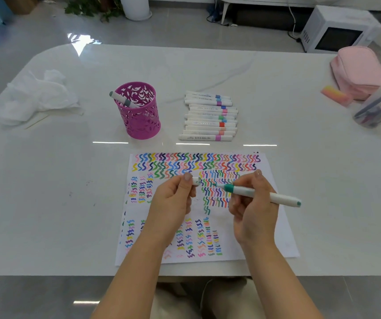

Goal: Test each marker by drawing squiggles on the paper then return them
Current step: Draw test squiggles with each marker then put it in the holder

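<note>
The scene is bright and evenly lit, with only soft, weak shadows on the paper point(283, 238). Just beyond the paper, 3 thin streaks of glare point(193, 143) lie on the glossy table point(46, 180), and a bigger white patch point(81, 43) shines far beyond it to the left. Far from the paper, the picture edges look bent and slightly blurred.

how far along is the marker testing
Done: the paper is largely covered in squiggles, and one grey marker stands in the magenta cup. In hand: the right hand holds an uncapped teal marker, the left hand pinches its cap. Left: the row of markers beside the cup probably needs returning.
</note>
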